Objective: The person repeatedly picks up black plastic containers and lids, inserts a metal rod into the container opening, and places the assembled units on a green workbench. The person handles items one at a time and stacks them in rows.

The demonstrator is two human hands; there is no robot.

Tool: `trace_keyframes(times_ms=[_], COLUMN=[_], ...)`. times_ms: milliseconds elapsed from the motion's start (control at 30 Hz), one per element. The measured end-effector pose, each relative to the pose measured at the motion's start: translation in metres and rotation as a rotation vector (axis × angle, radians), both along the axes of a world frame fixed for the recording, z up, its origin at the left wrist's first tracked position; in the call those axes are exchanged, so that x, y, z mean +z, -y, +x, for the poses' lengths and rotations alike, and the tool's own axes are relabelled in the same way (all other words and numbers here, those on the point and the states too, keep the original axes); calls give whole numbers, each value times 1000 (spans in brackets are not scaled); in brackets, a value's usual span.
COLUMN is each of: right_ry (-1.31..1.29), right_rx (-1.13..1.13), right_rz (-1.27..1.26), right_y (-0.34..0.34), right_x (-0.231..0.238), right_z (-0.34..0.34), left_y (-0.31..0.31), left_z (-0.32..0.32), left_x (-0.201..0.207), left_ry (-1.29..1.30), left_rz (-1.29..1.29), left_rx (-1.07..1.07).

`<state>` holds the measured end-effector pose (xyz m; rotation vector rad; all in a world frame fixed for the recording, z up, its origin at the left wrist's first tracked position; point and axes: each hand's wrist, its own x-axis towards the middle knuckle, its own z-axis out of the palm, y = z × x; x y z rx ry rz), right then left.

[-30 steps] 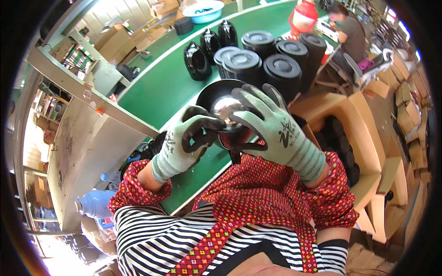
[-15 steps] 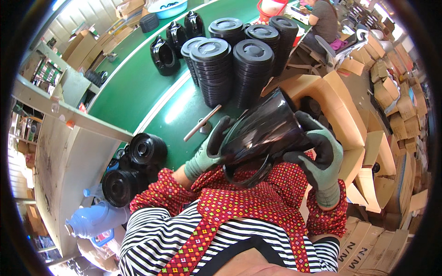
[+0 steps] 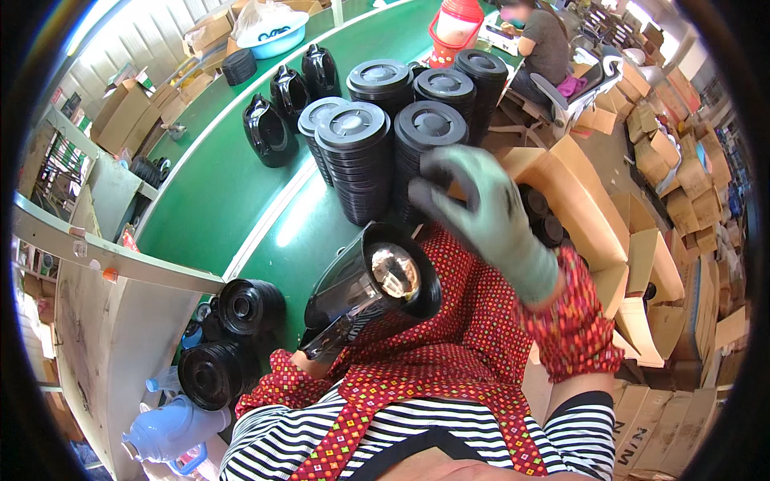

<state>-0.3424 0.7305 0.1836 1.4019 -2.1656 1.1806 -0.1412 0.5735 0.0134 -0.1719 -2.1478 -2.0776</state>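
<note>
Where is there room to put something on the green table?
A wide bare patch of green table lies between the three standing black jugs and the pale rail. A smaller one sits between the black lids lying at lower left, the tall lid stacks and the held jug. It's crowded among the tall stacks and around those lying lids.

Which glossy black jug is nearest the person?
The tilted glossy black jug in front of the red patterned apron; the other three jugs are farther away, on the green belt.
</note>
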Motion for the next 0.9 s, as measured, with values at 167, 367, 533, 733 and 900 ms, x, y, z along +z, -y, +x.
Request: trace_keyframes(times_ms=[167,367,533,733,900], right_ry=[19,62,-109,253,381], right_rx=[-370,-445,-299,187,104], right_rz=[551,708,301,62,53], right_y=[54,71,42,-40,-87], right_x=[-25,-23,-15,-26,-42], right_z=[-105,-114,-84,11,49], left_y=[10,20,17,3,-19], left_z=[-1,-5,-12,-34,-46], left_x=[-1,-2,0,4,8], left_ry=[27,17,9,-20,-43], left_rz=[8,11,-1,-31,-78], left_rx=[4,13,20,-48,-94])
